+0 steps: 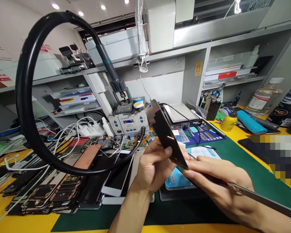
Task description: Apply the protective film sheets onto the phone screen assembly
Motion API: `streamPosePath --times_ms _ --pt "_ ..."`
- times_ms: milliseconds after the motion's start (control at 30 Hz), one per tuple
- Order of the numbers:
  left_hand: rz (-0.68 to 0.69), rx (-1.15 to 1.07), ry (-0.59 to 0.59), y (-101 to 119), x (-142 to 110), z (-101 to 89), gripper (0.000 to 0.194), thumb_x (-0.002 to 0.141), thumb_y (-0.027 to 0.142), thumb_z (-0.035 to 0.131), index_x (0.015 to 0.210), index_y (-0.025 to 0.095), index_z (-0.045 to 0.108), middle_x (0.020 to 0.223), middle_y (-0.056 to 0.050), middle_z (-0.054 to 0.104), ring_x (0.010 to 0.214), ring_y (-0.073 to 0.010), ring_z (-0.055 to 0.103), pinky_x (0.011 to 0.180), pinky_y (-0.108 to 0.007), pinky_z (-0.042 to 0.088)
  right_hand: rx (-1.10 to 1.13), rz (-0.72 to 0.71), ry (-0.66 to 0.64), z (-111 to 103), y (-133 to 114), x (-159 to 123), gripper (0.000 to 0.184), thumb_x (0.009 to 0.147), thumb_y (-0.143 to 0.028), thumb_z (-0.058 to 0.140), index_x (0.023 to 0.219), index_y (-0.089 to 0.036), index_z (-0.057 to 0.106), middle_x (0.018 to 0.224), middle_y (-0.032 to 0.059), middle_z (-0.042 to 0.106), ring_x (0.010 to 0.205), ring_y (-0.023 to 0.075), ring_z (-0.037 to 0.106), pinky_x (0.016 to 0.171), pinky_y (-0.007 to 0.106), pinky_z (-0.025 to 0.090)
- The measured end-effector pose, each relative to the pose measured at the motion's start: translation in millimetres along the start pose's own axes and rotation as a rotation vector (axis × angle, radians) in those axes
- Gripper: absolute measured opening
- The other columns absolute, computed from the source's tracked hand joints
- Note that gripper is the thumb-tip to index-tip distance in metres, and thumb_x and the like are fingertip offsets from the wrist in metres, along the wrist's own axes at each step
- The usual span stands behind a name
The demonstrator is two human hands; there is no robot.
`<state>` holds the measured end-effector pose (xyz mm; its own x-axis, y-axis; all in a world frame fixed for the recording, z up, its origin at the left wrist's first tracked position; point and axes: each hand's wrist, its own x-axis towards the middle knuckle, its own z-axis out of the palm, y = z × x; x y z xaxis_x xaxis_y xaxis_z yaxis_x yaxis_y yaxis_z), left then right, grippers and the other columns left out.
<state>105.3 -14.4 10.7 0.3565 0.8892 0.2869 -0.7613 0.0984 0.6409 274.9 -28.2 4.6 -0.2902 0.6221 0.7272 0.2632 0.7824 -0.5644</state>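
My left hand [152, 168] grips a thin dark phone screen panel [165, 129] by its lower edge and holds it tilted, edge-on, above the green mat [235, 152]. My right hand [218, 183] pinches a long metal tool [262, 199], probably tweezers, whose tip meets the panel's lower corner. The tool's handle runs out to the lower right. A light blue packet [178, 179] lies on the mat under both hands.
A thick black hose [26, 81] loops from a rework station [128, 123] at the left. Stacked phone parts [53, 187] and circuit boards [126, 141] cover the left of the bench. A heating plate [180, 115], yellow bottle [229, 121], clear bottle [263, 97] and shelves stand behind.
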Motion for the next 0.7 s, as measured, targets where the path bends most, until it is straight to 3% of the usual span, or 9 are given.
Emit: streamPosePath --times_ms 300,600,700 --pt "-0.021 -0.017 -0.070 2.2 0.6 -3.6 0.017 0.087 0.010 0.057 0.089 0.016 0.072 0.079 -0.004 0.064 0.084 -0.0193 0.060 0.091 -0.040 0.049 0.101 -0.007 0.007 4.8 9.4 -6.6 0.019 0.090 -0.017 0.073 0.103 -0.029 0.080 0.066 -0.0031 0.066 0.050 0.0125 0.056 0.047 0.025 0.046" --pt "-0.026 -0.034 -0.120 1.5 0.7 -10.7 0.021 0.089 0.006 0.051 0.089 0.012 0.071 0.080 -0.005 0.064 0.085 -0.0193 0.062 0.084 -0.034 0.048 0.131 -0.008 0.024 7.3 14.8 -13.1 0.021 0.090 -0.021 0.077 0.106 -0.033 0.080 0.082 -0.0020 0.076 0.066 0.0181 0.069 0.057 0.030 0.053" --pt "-0.021 -0.028 -0.134 2.2 0.4 -10.6 0.021 0.090 0.006 0.051 0.091 0.013 0.071 0.081 -0.005 0.064 0.086 -0.0191 0.062 0.083 -0.032 0.047 0.087 -0.013 0.045 8.1 16.0 -13.8 0.024 0.089 -0.022 0.078 0.108 -0.036 0.079 0.081 -0.0029 0.077 0.062 0.0177 0.069 0.054 0.030 0.054"
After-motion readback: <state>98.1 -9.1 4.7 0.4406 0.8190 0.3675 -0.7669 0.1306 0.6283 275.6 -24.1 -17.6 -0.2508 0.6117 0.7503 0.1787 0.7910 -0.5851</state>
